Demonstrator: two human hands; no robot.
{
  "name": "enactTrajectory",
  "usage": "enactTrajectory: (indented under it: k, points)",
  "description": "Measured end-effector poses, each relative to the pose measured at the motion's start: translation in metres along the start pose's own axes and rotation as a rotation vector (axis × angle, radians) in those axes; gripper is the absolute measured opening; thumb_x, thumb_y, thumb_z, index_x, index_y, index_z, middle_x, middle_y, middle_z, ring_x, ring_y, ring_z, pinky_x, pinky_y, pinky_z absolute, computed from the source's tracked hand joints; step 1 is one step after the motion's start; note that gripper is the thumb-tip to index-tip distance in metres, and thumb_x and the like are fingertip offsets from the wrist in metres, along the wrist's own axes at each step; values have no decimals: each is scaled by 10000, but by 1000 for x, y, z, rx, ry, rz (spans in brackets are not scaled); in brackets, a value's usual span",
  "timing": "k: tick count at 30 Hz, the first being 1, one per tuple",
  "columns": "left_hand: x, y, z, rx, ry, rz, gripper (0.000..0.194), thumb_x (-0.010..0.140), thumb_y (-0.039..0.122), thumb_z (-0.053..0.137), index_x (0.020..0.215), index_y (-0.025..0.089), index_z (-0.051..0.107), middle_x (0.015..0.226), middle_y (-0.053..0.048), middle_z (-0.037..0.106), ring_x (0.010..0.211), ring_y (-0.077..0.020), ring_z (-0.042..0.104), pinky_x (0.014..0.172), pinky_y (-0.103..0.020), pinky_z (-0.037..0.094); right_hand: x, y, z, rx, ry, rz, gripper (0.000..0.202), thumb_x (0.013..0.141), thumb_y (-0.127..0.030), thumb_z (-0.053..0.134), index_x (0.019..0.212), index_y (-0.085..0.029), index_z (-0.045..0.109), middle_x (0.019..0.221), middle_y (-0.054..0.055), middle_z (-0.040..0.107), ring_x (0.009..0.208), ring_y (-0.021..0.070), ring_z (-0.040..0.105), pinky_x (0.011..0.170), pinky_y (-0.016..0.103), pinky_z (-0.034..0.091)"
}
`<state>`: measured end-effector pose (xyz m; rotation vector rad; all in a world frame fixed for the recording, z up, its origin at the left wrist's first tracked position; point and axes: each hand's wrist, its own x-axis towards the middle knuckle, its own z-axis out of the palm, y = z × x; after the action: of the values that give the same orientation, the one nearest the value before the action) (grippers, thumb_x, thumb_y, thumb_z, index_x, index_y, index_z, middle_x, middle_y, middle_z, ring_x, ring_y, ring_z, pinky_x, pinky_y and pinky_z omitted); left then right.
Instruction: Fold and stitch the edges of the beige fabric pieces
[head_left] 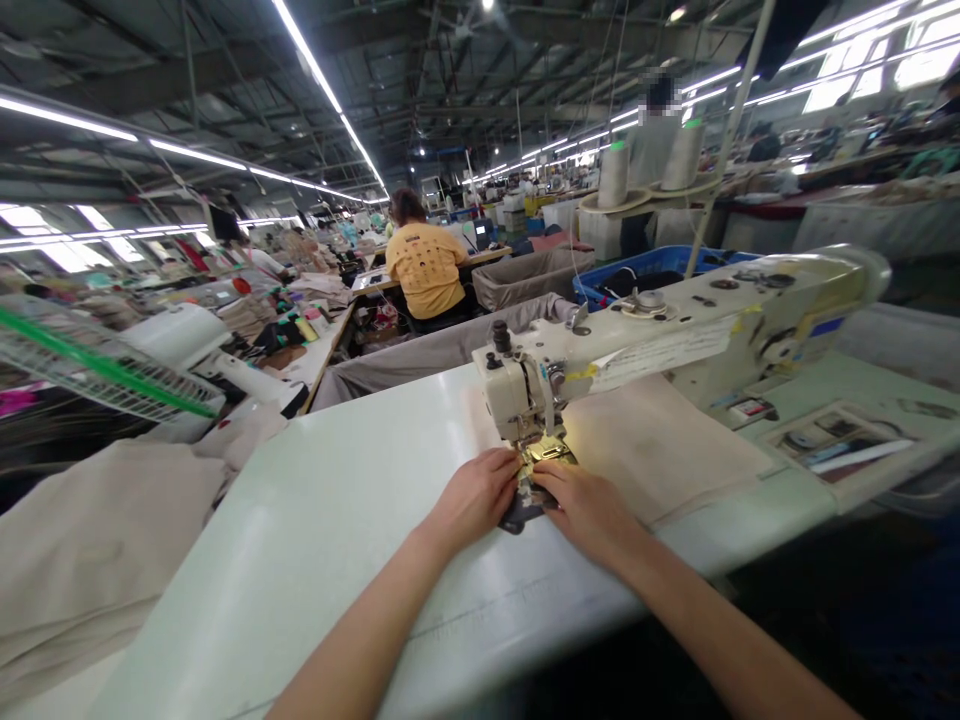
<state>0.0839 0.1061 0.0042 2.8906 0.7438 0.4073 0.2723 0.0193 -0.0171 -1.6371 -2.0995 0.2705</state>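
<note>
A white sewing machine [517,385] stands on the pale green table [337,500], its needle area lit yellow. Just left of the needle, my left hand [480,490] has its fingers bent together near the presser foot. My right hand [581,500] lies to the right of the needle, fingers pressed together at the metal plate [551,452]. Between the hands is a small dark piece [521,512]; whether either hand grips it cannot be made out. Beige fabric [660,440] lies flat under the machine arm, right of my right hand.
Beige cloth [97,540] is piled at the left beside a fan [105,360]. A tray with tools [840,440] is set in the table at right. Behind are cloth-lined bins [450,350], a blue basket [645,265], thread cones [613,178] and a person in yellow [426,265].
</note>
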Motion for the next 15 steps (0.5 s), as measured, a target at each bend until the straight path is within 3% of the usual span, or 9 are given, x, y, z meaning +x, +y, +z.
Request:
enactTrajectory:
  k: [15]
  points:
    - [-2, -4, 6, 3, 48, -63, 329, 972, 205, 492, 1287, 180, 584, 1352, -109, 589, 1232, -246, 565, 1075, -409, 476, -1, 1, -1, 68, 30, 3, 309, 883, -51, 557, 1128, -184, 690, 1269, 84, 666, 1149, 245, 626, 988, 373, 507]
